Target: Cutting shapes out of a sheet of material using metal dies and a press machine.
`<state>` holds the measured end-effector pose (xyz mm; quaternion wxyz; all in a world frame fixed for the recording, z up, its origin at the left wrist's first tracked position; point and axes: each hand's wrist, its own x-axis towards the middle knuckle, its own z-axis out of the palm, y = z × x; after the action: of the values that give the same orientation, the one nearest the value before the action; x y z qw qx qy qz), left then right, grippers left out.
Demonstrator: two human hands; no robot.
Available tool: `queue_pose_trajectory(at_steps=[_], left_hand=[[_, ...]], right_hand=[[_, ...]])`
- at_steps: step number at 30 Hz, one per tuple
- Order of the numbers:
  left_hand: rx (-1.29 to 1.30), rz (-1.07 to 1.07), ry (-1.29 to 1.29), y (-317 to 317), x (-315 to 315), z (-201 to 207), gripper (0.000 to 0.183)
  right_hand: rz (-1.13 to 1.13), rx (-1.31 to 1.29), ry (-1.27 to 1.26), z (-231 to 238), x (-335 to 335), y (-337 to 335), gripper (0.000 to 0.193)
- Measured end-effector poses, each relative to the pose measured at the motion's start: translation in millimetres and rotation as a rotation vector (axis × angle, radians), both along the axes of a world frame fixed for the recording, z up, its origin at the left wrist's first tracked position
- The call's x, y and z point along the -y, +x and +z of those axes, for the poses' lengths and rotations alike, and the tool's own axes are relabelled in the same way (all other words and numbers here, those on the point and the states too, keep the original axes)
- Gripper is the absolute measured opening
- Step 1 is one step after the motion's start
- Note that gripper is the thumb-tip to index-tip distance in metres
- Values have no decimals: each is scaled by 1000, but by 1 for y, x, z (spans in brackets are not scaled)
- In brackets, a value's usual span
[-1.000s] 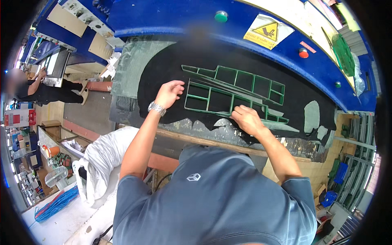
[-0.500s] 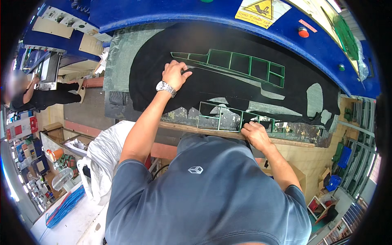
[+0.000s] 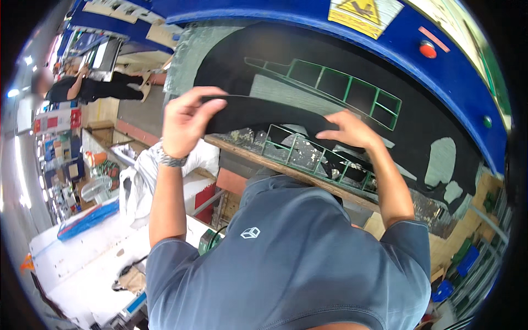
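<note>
Both hands had come up off the bed since half a second earlier: then the left hand lay flat on the black sheet and the right pressed at the near edge; now the left hand (image 3: 184,124) was pinching one end of a curved black strip (image 3: 258,113) between thumb and fingers, and the right hand (image 3: 352,132) had its fingers curled over the other end, gripping it. The strip was lifted clear, held in the air between the hands, just above the near green frame (image 3: 308,154) and the wooden edge (image 3: 264,159) of the bench. The big black sheet (image 3: 434,110) stayed on the bed under the blue machine housing (image 3: 440,71), with a pale gap showing behind the strip where material looked cut away, beside the far green frame (image 3: 341,88). My read: the cut piece had separated cleanly from the sheet, so the peel was done for this piece. Silvery scraps sat inside the near frame. Another person (image 3: 82,88) stood well apart at far left, and a white table (image 3: 77,258) sat lower left.
</note>
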<state>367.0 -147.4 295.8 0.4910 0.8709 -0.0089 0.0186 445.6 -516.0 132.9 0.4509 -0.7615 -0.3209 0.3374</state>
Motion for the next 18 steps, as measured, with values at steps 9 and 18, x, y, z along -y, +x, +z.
queue_pose_trajectory(at_steps=[9, 18], left_hand=[[-36, 701, -593, -134, -163, -102, 21], [-202, 731, -716, -190, -235, -216, 25]], right_hand=[[68, -126, 8, 20, -58, 68, 23], [202, 317, -419, 1, -248, 39, 41]])
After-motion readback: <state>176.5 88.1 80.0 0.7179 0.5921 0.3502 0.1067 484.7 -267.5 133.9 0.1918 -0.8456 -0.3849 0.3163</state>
